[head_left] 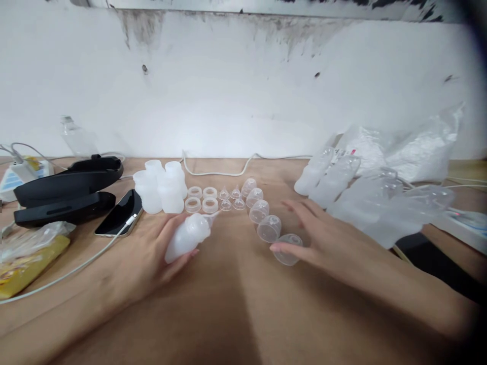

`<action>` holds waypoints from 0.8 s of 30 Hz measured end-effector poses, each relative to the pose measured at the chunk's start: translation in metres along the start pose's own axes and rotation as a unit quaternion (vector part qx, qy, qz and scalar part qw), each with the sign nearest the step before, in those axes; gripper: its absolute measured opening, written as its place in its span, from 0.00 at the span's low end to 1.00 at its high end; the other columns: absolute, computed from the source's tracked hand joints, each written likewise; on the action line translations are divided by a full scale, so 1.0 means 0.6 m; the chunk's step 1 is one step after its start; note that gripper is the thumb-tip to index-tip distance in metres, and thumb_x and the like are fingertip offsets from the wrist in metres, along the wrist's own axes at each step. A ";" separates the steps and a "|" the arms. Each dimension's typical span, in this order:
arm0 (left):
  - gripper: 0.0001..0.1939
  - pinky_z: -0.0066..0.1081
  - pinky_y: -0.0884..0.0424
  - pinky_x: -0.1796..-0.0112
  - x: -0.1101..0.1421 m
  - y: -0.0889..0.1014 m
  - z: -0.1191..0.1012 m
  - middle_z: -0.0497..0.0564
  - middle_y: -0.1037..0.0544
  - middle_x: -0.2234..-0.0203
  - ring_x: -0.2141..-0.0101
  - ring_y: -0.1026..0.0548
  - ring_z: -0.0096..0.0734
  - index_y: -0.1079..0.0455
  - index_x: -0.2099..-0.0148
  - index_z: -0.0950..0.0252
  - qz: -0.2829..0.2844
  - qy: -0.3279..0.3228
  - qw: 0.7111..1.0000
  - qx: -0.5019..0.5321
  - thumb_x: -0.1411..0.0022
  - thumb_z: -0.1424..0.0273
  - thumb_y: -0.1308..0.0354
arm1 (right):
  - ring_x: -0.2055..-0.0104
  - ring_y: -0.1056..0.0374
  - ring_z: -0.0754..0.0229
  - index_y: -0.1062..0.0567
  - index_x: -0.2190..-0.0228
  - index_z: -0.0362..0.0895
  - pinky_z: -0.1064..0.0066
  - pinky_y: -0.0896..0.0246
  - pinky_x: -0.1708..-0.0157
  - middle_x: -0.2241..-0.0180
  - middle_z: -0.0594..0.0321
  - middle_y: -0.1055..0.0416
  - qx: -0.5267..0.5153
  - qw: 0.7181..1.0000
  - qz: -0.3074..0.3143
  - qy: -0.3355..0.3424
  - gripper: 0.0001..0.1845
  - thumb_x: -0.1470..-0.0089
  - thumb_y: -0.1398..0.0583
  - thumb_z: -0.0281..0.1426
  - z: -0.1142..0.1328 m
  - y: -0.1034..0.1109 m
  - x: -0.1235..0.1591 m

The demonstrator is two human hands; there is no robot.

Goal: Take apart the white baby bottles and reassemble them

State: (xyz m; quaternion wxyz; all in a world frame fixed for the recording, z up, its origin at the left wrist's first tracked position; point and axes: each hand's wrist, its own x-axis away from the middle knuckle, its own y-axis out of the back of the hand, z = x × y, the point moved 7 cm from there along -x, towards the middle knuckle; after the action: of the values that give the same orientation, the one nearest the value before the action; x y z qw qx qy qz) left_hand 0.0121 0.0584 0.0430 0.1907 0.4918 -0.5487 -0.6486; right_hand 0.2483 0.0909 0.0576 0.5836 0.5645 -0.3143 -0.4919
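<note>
My left hand (160, 248) is wrapped round a white feeding bottle (186, 237), which is tilted to the right with a collar and a clear nipple on its top. My right hand (323, 234) has its fingers spread, the thumb over the nearest clear dome cap (289, 253); whether it touches the cap I cannot tell. Several more dome caps (269, 229) run away in a slanting row. Beyond the held bottle lie several screw rings (193, 205) and several clear nipples (238, 204). Left of these stand several white bottle bodies (172, 190) in a cluster.
Several capped bottles (365, 200) lie at the right, before plastic bags (418, 147). A phone (120, 213) with a white cable, black cases (68, 187), a yellow packet (34, 261) and a power strip (23, 175) are at the left. A wall (228, 91) stands behind.
</note>
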 end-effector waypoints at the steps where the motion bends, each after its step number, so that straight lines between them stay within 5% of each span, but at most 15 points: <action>1: 0.23 0.38 0.31 0.62 -0.003 0.000 -0.008 0.57 0.32 0.58 0.59 0.29 0.41 0.47 0.47 0.64 0.001 -0.014 1.000 -0.013 0.42 0.62 0.49 | 0.64 0.32 0.48 0.40 0.49 0.43 0.62 0.37 0.72 0.55 0.50 0.35 -0.015 1.000 -0.016 0.010 0.37 0.55 0.47 0.53 0.016 0.011 0.000; 4: 0.22 0.35 0.31 0.63 -0.016 0.000 -0.039 0.56 0.32 0.58 0.60 0.29 0.39 0.46 0.46 0.65 -0.006 -0.070 0.997 -0.040 0.40 0.64 0.50 | 0.62 0.33 0.52 0.40 0.49 0.45 0.64 0.38 0.68 0.55 0.53 0.34 -0.094 0.993 0.000 0.078 0.32 0.50 0.50 0.51 0.078 0.024 -0.008; 9: 0.17 0.35 0.31 0.68 -0.032 0.003 -0.077 0.56 0.28 0.65 0.66 0.27 0.39 0.41 0.53 0.69 -0.030 -0.156 0.986 -0.047 0.37 0.62 0.55 | 0.77 0.35 0.64 0.32 0.72 0.42 0.74 0.42 0.78 0.77 0.62 0.30 -0.209 0.946 0.237 0.069 0.22 0.46 0.52 0.48 0.123 -0.030 -0.024; 12: 0.15 0.32 0.31 0.71 -0.038 0.005 -0.077 0.55 0.27 0.67 0.69 0.27 0.36 0.40 0.55 0.69 -0.009 -0.156 0.987 -0.024 0.37 0.63 0.56 | 0.83 0.39 0.68 0.34 0.71 0.42 0.76 0.45 0.82 0.78 0.65 0.31 -0.285 0.910 0.299 0.040 0.20 0.46 0.51 0.47 0.119 -0.049 -0.025; 14: 0.15 0.32 0.31 0.72 -0.043 0.003 -0.070 0.55 0.27 0.66 0.70 0.27 0.36 0.39 0.55 0.68 0.044 -0.130 0.991 0.005 0.39 0.62 0.52 | 0.81 0.37 0.67 0.34 0.67 0.43 0.75 0.43 0.81 0.74 0.64 0.30 -0.290 0.911 0.287 0.056 0.17 0.46 0.49 0.45 0.116 -0.050 -0.026; 17: 0.19 0.32 0.32 0.70 -0.049 0.001 -0.050 0.51 0.26 0.66 0.69 0.26 0.36 0.37 0.55 0.64 0.126 -0.063 0.988 0.063 0.43 0.56 0.48 | 0.66 0.33 0.61 0.34 0.60 0.45 0.70 0.39 0.70 0.62 0.60 0.32 -0.220 0.942 0.177 0.184 0.12 0.47 0.45 0.33 0.128 -0.028 -0.030; 19: 0.21 0.33 0.32 0.67 -0.050 0.000 -0.045 0.50 0.26 0.65 0.67 0.26 0.36 0.37 0.54 0.61 0.149 -0.053 0.984 0.083 0.45 0.54 0.47 | 0.58 0.36 0.57 0.36 0.55 0.46 0.66 0.39 0.64 0.55 0.57 0.36 -0.169 0.949 0.125 0.236 0.20 0.52 0.41 0.31 0.134 -0.017 -0.030; 22: 0.21 0.34 0.30 0.66 -0.048 0.003 -0.049 0.54 0.29 0.58 0.64 0.27 0.36 0.39 0.51 0.62 0.114 -0.079 0.988 0.069 0.44 0.56 0.47 | 0.58 0.35 0.55 0.42 0.50 0.46 0.66 0.38 0.66 0.54 0.56 0.37 -0.195 0.955 0.145 0.170 0.33 0.56 0.39 0.42 0.119 -0.018 -0.039; 24: 0.20 0.33 0.29 0.69 -0.043 0.003 -0.057 0.58 0.32 0.55 0.64 0.27 0.36 0.40 0.51 0.66 0.073 -0.102 0.991 0.037 0.42 0.61 0.48 | 0.64 0.33 0.59 0.40 0.52 0.45 0.69 0.37 0.70 0.61 0.58 0.32 -0.251 0.937 0.209 0.120 0.25 0.48 0.48 0.45 0.113 -0.028 -0.038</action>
State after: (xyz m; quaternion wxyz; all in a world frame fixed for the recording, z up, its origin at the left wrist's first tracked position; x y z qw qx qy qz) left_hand 0.0521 0.0605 0.0585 0.1620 0.3887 -0.6233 -0.6590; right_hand 0.1747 0.0905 0.0567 0.8296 0.3758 -0.2190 -0.3502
